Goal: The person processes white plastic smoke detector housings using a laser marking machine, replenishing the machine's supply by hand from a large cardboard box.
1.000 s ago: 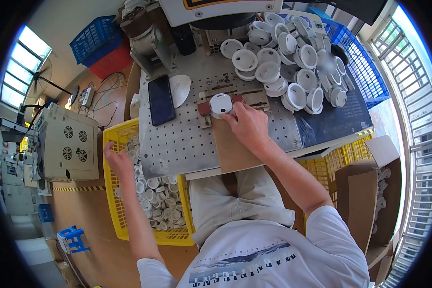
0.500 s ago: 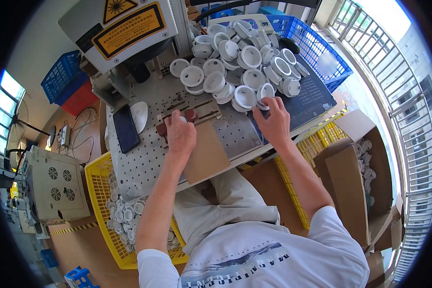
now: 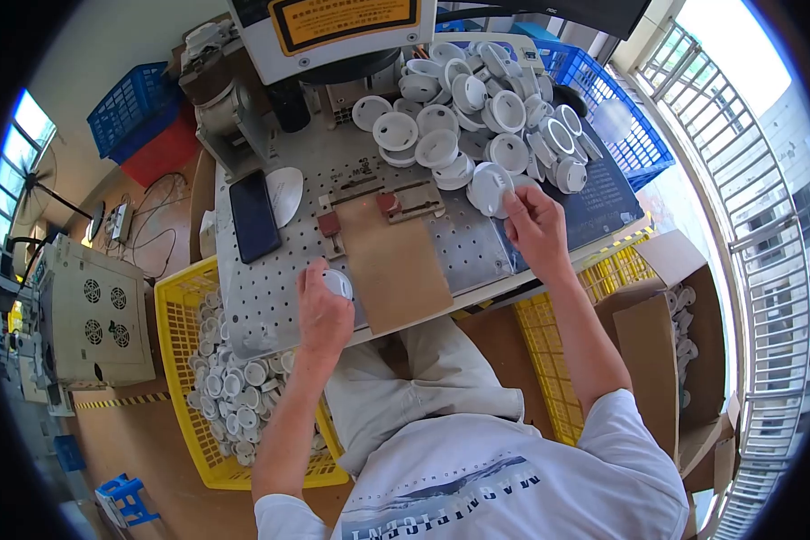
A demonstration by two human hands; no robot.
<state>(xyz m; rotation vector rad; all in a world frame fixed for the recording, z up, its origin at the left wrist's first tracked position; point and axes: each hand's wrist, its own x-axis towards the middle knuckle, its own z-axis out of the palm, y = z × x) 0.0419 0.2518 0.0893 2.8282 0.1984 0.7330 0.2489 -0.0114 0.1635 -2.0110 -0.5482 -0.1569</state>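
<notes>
My left hand [image 3: 324,310] is closed around a white round plastic cap [image 3: 338,284] near the front edge of the perforated metal plate [image 3: 288,315]. Pinched in my right hand [image 3: 537,229] is another white round cap [image 3: 490,190], tilted with its face up, at the near side of a heap of similar caps [image 3: 436,148]. Between the hands lies a flat piece of brown cardboard [image 3: 396,279]. Behind it is a metal fixture [image 3: 420,200] with reddish-brown blocks [image 3: 390,205]; no cap sits between those blocks.
A machine head with a warning label [image 3: 342,27] hangs over the plate. A phone [image 3: 255,216] lies at the left. Yellow baskets [image 3: 184,396] flank my legs, the left one full of white parts. An open carton [image 3: 643,360] stands at right; a blue basket [image 3: 643,148] is behind.
My left hand has moved from the fixture toward the plate's front left edge, carrying a cap. My right hand has lifted a cap slightly from the heap. The camera view has shifted.
</notes>
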